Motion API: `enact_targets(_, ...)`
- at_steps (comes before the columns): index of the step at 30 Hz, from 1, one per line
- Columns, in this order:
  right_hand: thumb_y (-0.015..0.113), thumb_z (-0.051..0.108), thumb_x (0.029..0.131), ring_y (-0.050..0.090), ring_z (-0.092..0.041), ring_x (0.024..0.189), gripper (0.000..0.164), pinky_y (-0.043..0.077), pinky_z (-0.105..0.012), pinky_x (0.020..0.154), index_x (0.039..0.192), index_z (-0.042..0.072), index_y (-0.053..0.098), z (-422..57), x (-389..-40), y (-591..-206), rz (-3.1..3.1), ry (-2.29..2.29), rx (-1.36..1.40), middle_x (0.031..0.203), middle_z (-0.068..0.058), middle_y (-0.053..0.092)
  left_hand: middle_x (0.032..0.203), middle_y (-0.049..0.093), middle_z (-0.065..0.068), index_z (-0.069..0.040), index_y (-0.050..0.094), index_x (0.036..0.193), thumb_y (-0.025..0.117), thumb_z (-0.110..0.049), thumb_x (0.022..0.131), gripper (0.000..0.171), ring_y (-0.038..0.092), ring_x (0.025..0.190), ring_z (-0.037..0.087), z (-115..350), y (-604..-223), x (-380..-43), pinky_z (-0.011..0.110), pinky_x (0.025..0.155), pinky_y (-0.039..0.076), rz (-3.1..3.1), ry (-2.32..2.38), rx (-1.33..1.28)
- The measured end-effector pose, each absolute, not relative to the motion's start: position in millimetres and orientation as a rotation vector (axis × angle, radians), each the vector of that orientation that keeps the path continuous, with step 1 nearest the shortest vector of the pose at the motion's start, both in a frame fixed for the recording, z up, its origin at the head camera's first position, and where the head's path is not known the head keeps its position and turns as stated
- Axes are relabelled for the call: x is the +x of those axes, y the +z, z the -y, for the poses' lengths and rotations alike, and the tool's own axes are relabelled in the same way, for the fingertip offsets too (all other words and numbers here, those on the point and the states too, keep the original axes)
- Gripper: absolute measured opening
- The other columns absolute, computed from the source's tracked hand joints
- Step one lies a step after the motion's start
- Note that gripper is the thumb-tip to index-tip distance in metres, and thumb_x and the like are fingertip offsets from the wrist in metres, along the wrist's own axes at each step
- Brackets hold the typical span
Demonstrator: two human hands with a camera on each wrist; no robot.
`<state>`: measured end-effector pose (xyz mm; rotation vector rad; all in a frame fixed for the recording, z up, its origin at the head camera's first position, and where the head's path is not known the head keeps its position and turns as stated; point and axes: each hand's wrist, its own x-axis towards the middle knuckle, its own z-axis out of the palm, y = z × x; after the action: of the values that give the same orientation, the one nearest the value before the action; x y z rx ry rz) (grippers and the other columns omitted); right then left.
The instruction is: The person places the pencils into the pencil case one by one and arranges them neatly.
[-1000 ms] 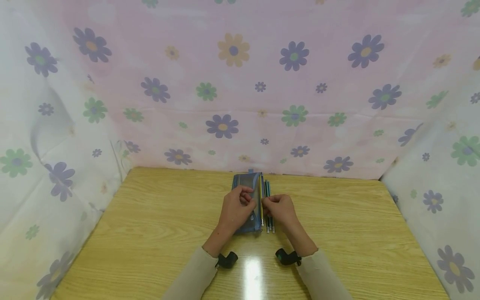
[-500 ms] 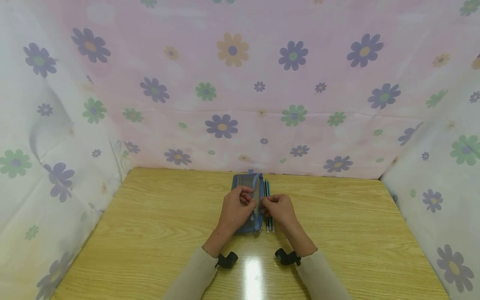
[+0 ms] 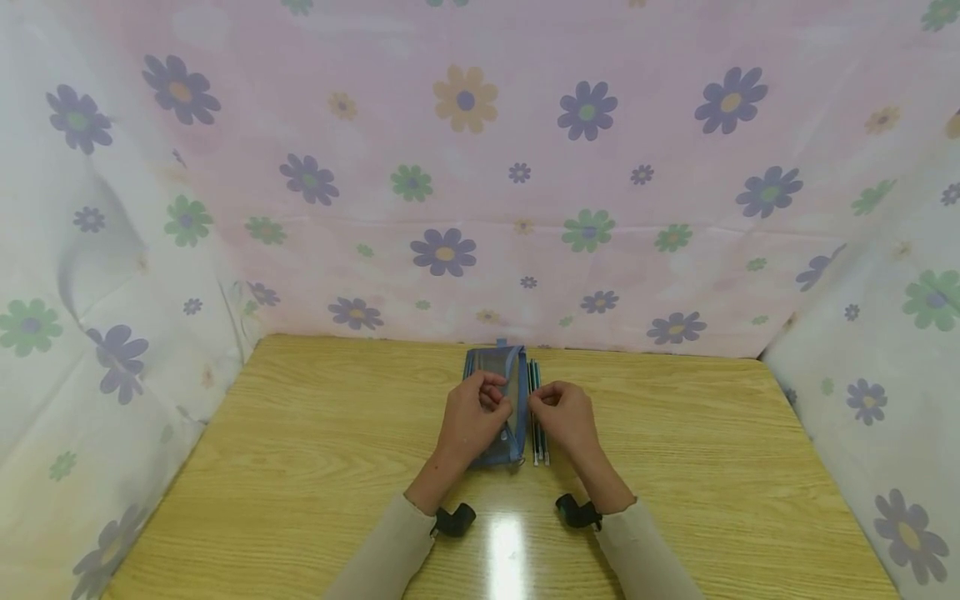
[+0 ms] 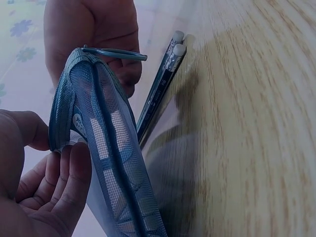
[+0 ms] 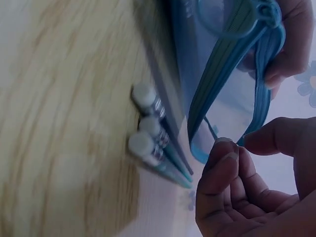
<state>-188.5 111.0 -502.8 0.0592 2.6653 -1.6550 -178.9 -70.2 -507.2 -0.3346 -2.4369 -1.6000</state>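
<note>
A blue mesh pencil pouch (image 3: 491,361) stands on its edge, its zipped opening spread toward the right. My left hand (image 3: 470,421) pinches one lip of that opening between thumb and fingers, as the left wrist view confirms. On the opposite lip, thumb and fingertips of my right hand (image 3: 567,414) meet at the band (image 5: 197,145); they appear to pinch it, though the fingers partly cover the spot. Dark pencils (image 3: 537,454) lie close along the pouch's right side. Three white eraser ends (image 5: 144,95) show in the right wrist view. The pouch's contents are unclear through the mesh.
A wood-grain table (image 3: 322,442) spreads around the pouch. Flower-printed cloth (image 3: 465,192) rises right behind it and at both sides. From the zipper end hangs a round ring (image 5: 227,33). A glare patch (image 3: 506,558) lies in front.
A yellow pencil seen along the pouch opening one second ago no longer shows there. My right hand has shifted slightly right. The left hand stays in place.
</note>
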Motion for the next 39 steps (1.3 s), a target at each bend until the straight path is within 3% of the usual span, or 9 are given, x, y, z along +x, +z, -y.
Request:
enact_targets(19, 0.075, 0.011, 0.090, 0.066, -0.019, 0.067, 0.010, 0.056, -0.034, 0.060, 0.089, 0.001, 0.076, -121, -192, -505, -2.905, -1.312, -0.014, 0.079, -0.008, 0.072, 0.088, 0.067, 0.001, -0.006, 0.073, 0.115, 0.074, -0.002, 0.093, 0.023, 0.067, 0.076, 0.013, 69, -507, -179, 0.027, 0.071, 0.060, 2.442, -1.595, -0.313)
enact_targets(28, 0.079, 0.012, 0.088, 0.065, -0.018, 0.063, 0.013, 0.055, -0.034, 0.057, 0.080, 0.002, 0.076, -123, -193, -510, -2.946, -1.208, 0.002, 0.074, -0.007, 0.072, 0.088, 0.067, 0.002, 0.001, 0.072, 0.118, 0.073, -0.001, 0.092, 0.025, 0.067, 0.076, 0.014, 70, -507, -179, 0.027, 0.070, 0.060, 2.434, -1.609, -0.324)
enact_targets(39, 0.082, 0.015, 0.087, 0.065, -0.018, 0.062, 0.016, 0.056, -0.036, 0.058, 0.075, 0.005, 0.080, -124, -193, -512, -2.937, -1.128, 0.051, 0.073, -0.006, 0.074, 0.088, 0.067, 0.002, 0.001, 0.072, 0.119, 0.072, -0.002, 0.093, 0.025, 0.067, 0.076, 0.013, 71, -508, -179, 0.027, 0.070, 0.059, 2.433, -1.605, -0.326)
